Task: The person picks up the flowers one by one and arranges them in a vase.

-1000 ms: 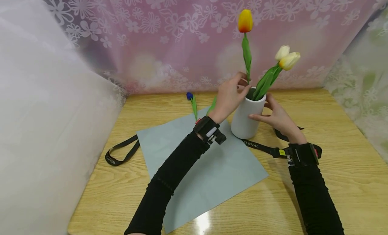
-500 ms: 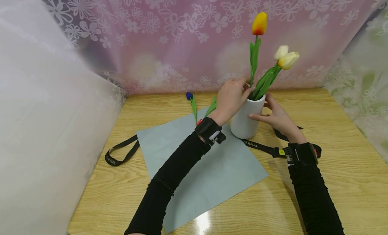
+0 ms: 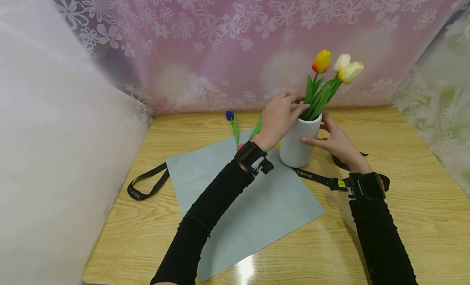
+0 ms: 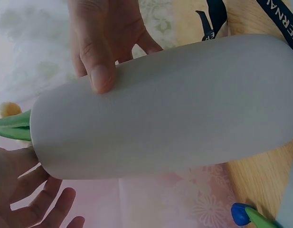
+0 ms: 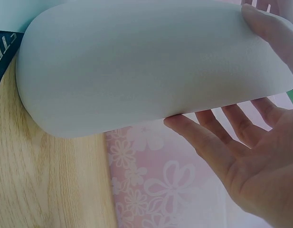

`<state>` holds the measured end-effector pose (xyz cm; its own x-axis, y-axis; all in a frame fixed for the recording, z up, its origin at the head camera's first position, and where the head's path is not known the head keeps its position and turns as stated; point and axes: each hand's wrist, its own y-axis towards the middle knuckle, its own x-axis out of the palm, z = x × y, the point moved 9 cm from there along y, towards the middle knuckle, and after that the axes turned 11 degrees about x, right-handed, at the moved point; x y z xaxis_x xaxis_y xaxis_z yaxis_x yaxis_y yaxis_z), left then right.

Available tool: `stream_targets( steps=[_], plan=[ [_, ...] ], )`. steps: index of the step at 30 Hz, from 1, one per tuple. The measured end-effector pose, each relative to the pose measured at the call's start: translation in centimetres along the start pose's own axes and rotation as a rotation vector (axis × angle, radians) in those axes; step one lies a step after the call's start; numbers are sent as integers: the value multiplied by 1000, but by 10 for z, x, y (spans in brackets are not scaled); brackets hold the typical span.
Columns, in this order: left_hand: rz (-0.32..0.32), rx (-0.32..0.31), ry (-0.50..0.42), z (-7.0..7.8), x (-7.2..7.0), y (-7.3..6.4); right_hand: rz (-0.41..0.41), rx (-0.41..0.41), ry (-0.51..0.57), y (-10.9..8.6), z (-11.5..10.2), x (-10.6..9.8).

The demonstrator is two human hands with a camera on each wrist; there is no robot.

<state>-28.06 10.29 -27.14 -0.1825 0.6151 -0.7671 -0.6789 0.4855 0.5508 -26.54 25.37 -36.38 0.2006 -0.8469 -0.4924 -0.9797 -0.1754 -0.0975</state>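
A white vase (image 3: 298,144) stands upright at the table's right side. My right hand (image 3: 338,144) grips it, thumb across the front and fingers along the far side, as the right wrist view also shows. At the vase mouth my left hand (image 3: 280,117) pinches the yellow-orange tulip (image 3: 321,61) low among its leaves; the stem's lower end is hidden inside. Two cream tulips (image 3: 350,73) lean to the right in the same vase. In the left wrist view the left hand (image 4: 27,190) is beside the rim, its other fingers spread.
Under the left forearm lies a grey-blue sheet (image 3: 253,203). A blue tulip (image 3: 229,116) and another green leaf (image 3: 256,129) lie at its back edge. Black straps (image 3: 147,191) stick out left of the sheet and pass near the vase's base. A floral curtain (image 3: 205,52) hangs behind.
The yellow-orange tulip has moved right and then down into the vase, its bloom now level with the cream ones. My left hand shifted slightly right with it; the right hand stayed on the vase.
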Motion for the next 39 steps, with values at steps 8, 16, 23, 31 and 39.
stream_targets(
  steps=[8, 16, 23, 31, 39],
  plan=[
    [51, 2, -45, -8, -15, -7, 5, 18, -5, 2, 3, -1],
    [136, 8, -95, -26, -36, -18, 13, 30, -18, 2, 1, -1],
    [209, -13, -95, -46, -42, -35, 12, 31, -22, 1, 2, -1],
    [217, -76, -119, -69, -32, -52, 13, 34, -28, 0, 3, -2],
    [203, -172, -139, -96, -14, -73, 10, 43, -25, 0, 4, -1]
  ],
)
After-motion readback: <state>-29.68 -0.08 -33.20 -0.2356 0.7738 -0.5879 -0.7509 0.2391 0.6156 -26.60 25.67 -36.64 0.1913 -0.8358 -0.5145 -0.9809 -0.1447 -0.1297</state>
